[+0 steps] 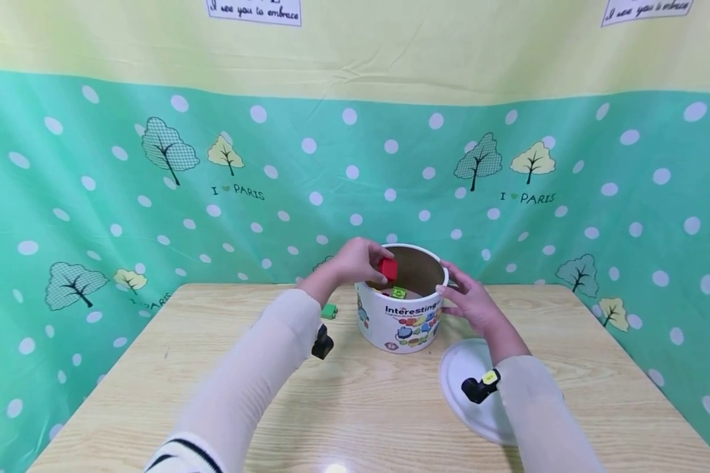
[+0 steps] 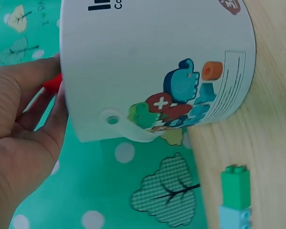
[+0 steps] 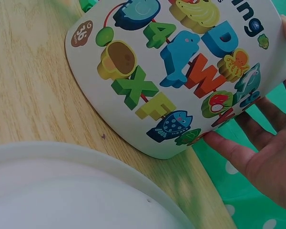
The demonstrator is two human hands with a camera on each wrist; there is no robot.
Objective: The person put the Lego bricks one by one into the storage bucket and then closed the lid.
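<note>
Before a dotted cloth (image 1: 337,148), a desk (image 1: 213,341) carries a bucket (image 1: 378,330). The left hand (image 1: 357,261) pinches a red block (image 1: 388,269) at its mouth; the right hand's (image 1: 472,299) fingers spread loosely against its side. A lid (image 1: 479,417) lies nearby, a green block (image 1: 329,311) left.

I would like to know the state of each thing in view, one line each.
Bucket: upright, uncovered.
Handle: hanging down the bucket's side.
Lid: off, flat on the table.
Red block: held at the bucket's mouth.
Light green block: inside the bucket.
Green block: on the table.
Light blue block: touching the green one; whether joined, unclear.
Left grip: pinching the red block.
Right grip: spread, touching the bucket's side.
</note>
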